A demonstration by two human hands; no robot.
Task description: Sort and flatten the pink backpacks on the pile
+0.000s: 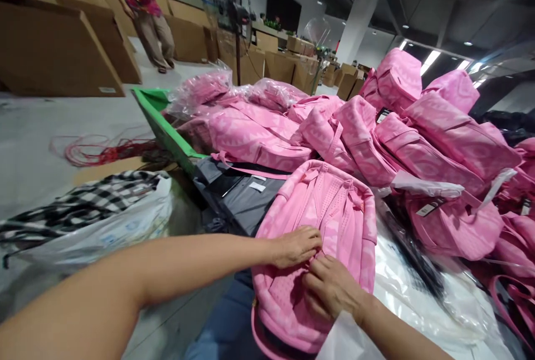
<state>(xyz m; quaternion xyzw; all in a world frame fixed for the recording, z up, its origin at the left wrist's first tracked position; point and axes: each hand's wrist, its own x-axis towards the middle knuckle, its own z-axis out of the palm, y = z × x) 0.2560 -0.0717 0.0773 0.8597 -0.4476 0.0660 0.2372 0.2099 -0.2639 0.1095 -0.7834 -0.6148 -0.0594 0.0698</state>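
Note:
A pink patterned backpack (288, 298) lies in front of me with its padded back panel and shoulder straps facing up. Near the middle of that panel, my left hand (297, 246) has its fingers closed in a pinch on the backpack. Just below and to the right, my right hand (330, 287) is also closed on it, fingers bent, its tips almost meeting the left ones. What exact part lies between the fingertips is hidden. A piece of white sheet (349, 340) sits beside my right wrist. Under the backpack's upper left side is a dark grey bag (246, 201) with white labels.
Many pink backpacks (455, 137) are piled behind and to the right, over a green-edged table (167, 126). Clear plastic bags (418, 287) lie at right. A checked cloth (96, 204) rests on a plastic sack at left. Cardboard boxes (54, 48), a fan and a standing person (142, 9) are farther back.

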